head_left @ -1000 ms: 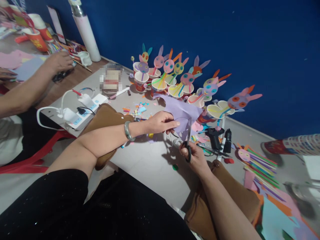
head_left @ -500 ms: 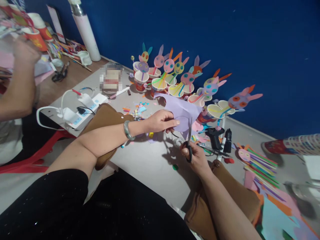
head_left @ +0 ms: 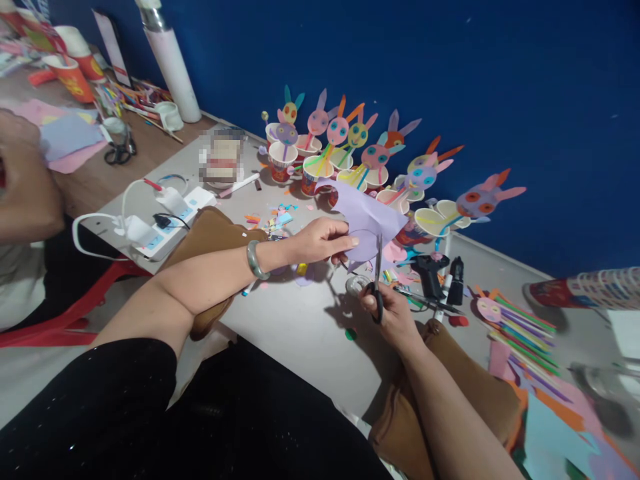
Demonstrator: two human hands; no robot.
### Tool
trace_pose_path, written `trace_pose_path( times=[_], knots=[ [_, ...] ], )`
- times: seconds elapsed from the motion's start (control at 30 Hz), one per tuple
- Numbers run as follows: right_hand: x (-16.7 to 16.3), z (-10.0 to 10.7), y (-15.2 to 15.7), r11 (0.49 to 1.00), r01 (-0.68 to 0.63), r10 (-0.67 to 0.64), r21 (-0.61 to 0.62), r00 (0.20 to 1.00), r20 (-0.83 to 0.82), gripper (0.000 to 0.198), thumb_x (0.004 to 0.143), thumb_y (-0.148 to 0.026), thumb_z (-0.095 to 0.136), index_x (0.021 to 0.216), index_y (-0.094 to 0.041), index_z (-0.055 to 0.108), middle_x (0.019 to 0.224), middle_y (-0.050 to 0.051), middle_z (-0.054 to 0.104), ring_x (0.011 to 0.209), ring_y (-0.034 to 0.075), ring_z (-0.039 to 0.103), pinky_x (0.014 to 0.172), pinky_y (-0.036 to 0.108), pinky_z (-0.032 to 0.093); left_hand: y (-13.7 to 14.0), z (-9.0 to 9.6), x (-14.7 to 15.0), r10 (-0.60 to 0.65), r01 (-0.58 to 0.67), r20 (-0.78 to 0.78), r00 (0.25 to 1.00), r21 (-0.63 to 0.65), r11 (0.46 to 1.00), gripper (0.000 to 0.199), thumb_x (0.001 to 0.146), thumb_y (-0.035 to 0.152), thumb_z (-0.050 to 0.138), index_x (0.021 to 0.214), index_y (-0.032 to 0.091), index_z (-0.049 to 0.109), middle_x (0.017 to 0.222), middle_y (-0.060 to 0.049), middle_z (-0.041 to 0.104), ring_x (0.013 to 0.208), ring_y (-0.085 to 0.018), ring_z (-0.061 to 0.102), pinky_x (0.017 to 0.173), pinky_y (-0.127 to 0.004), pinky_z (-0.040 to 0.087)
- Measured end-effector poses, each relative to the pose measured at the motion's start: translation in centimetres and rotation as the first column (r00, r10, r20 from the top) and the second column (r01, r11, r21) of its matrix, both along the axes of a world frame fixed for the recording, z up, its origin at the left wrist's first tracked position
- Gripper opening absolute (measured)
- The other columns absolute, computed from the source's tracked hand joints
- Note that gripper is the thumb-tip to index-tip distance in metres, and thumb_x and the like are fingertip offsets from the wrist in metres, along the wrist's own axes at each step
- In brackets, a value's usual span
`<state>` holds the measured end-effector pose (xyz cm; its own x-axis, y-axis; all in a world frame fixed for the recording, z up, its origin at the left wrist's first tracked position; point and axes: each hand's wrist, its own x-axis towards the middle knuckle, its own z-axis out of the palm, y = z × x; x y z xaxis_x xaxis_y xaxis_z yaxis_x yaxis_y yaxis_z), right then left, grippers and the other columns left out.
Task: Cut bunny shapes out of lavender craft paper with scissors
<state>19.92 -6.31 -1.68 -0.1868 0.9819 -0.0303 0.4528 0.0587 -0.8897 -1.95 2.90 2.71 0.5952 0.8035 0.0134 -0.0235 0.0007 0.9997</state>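
Between thumb and fingers, my left hand (head_left: pixel 325 241) pinches a sheet of purple paper (head_left: pixel 367 210) that has a round outline drawn on it and a curved notch at its upper left. My right hand (head_left: pixel 393 310) grips dark-handled scissors (head_left: pixel 379 293). Their blades point up and touch the paper at the right side of the drawn circle. Both hands are above the table; below them lie a roll of clear tape (head_left: pixel 356 285) and a small green disc (head_left: pixel 351 335).
Paper cups with rabbit-faced sticks (head_left: pixel 337 133) line the wall. A black glue gun (head_left: pixel 430 273), colored sticks (head_left: pixel 530 333) and stacked cups (head_left: pixel 585 290) are at right. At left are a power strip (head_left: pixel 175 220), a white flask (head_left: pixel 173 67) and another person's arm (head_left: pixel 25 180).
The purple paper has shifted and turned slightly to the right against the scissors, with both hands keeping their hold. The other person's arm at left has dropped lower and pulled back.
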Motion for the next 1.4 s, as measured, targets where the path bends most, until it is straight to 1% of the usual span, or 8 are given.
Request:
trace_pose_path(
  times=[0.17, 0.3, 0.43, 0.63, 0.8, 0.97, 1.17, 1.4],
  knots=[
    [-0.04, 0.06, 0.05, 1.0, -0.012, 0.012, -0.009, 1.0, 0.009, 0.052, 0.076, -0.071, 0.065, 0.066, -0.021, 0.054, 0.059, -0.001, 0.052, 0.057, 0.015, 0.045, 0.055, 0.029, 0.037, 0.14, -0.24, -0.16, -0.025, 0.026, -0.017, 1.0, 0.05, 0.998, 0.04, 0.086, 0.038, 0.066, 0.061, 0.017, 0.043, 0.055, 0.002, 0.057, 0.05, -0.007, 0.059, 0.048, -0.018, 0.042],
    [0.01, 0.1, 0.05, 1.0, -0.018, 0.018, 0.007, 1.0, 0.012, 0.052, 0.077, -0.07, 0.064, 0.064, -0.021, 0.052, 0.06, 0.0, 0.052, 0.057, 0.014, 0.045, 0.055, 0.029, 0.037, 0.23, -0.26, -0.18, -0.041, 0.043, -0.028, 0.999, 0.07, 0.997, 0.038, 0.087, 0.036, 0.065, 0.062, 0.017, 0.043, 0.057, 0.002, 0.057, 0.053, -0.008, 0.059, 0.051, -0.019, 0.044],
    [0.16, -0.03, 0.01, 1.0, -0.023, 0.023, 0.001, 1.0, 0.015, 0.05, 0.078, -0.067, 0.065, 0.064, -0.021, 0.051, 0.06, -0.001, 0.05, 0.057, 0.015, 0.044, 0.056, 0.029, 0.036, 0.25, -0.15, -0.15, -0.035, 0.036, -0.016, 0.999, 0.062, 0.997, 0.04, 0.085, 0.038, 0.067, 0.061, 0.018, 0.042, 0.056, 0.004, 0.052, 0.052, -0.007, 0.057, 0.049, -0.019, 0.042],
    [0.21, -0.21, -0.11, 1.0, -0.02, 0.02, -0.012, 1.0, -0.001, 0.051, 0.079, -0.068, 0.064, 0.063, -0.021, 0.051, 0.059, -0.001, 0.048, 0.056, 0.014, 0.041, 0.054, 0.029, 0.034, 0.29, 0.03, -0.34, -0.032, 0.03, 0.023, 0.999, 0.098, 0.995, 0.044, 0.083, 0.04, 0.068, 0.059, 0.019, 0.038, 0.054, 0.006, 0.044, 0.05, -0.006, 0.055, 0.047, -0.018, 0.038],
    [0.13, -0.22, -0.07, 1.0, -0.024, 0.024, -0.013, 1.0, -0.009, 0.051, 0.078, -0.067, 0.066, 0.063, -0.021, 0.051, 0.059, -0.002, 0.048, 0.056, 0.013, 0.042, 0.055, 0.029, 0.034, 0.3, 0.11, -0.48, -0.014, 0.014, 0.009, 1.0, 0.094, 0.995, 0.043, 0.085, 0.041, 0.065, 0.06, 0.019, 0.037, 0.055, 0.006, 0.046, 0.05, -0.006, 0.054, 0.046, -0.018, 0.037],
    [-0.02, -0.12, 0.03, 1.0, -0.014, 0.014, 0.006, 1.0, -0.006, 0.054, 0.076, -0.071, 0.065, 0.063, -0.021, 0.051, 0.059, -0.001, 0.051, 0.057, 0.014, 0.044, 0.055, 0.029, 0.036, 0.38, -0.05, -0.49, -0.037, 0.036, 0.01, 0.999, 0.11, 0.993, 0.043, 0.084, 0.044, 0.065, 0.062, 0.019, 0.038, 0.056, 0.006, 0.047, 0.05, -0.006, 0.054, 0.047, -0.018, 0.038],
    [-0.09, -0.06, 0.06, 1.0, -0.025, 0.025, -0.002, 1.0, -0.011, 0.051, 0.077, -0.068, 0.066, 0.063, -0.021, 0.051, 0.059, -0.001, 0.051, 0.056, 0.013, 0.044, 0.055, 0.028, 0.037, 0.41, -0.16, -0.57, -0.054, 0.057, -0.022, 0.998, 0.186, 0.981, 0.044, 0.084, 0.044, 0.064, 0.06, 0.018, 0.038, 0.054, 0.006, 0.046, 0.051, -0.007, 0.055, 0.048, -0.018, 0.038],
    [0.18, -0.27, 0.01, 1.0, -0.027, 0.026, -0.008, 1.0, -0.013, 0.051, 0.078, -0.067, 0.066, 0.063, -0.02, 0.052, 0.058, -0.002, 0.05, 0.056, 0.013, 0.043, 0.055, 0.028, 0.035, 0.52, -0.03, -0.63, -0.057, 0.06, -0.022, 0.998, 0.2, 0.978, 0.045, 0.084, 0.045, 0.065, 0.059, 0.018, 0.039, 0.054, 0.006, 0.045, 0.051, -0.007, 0.054, 0.049, -0.019, 0.037]
  ],
)
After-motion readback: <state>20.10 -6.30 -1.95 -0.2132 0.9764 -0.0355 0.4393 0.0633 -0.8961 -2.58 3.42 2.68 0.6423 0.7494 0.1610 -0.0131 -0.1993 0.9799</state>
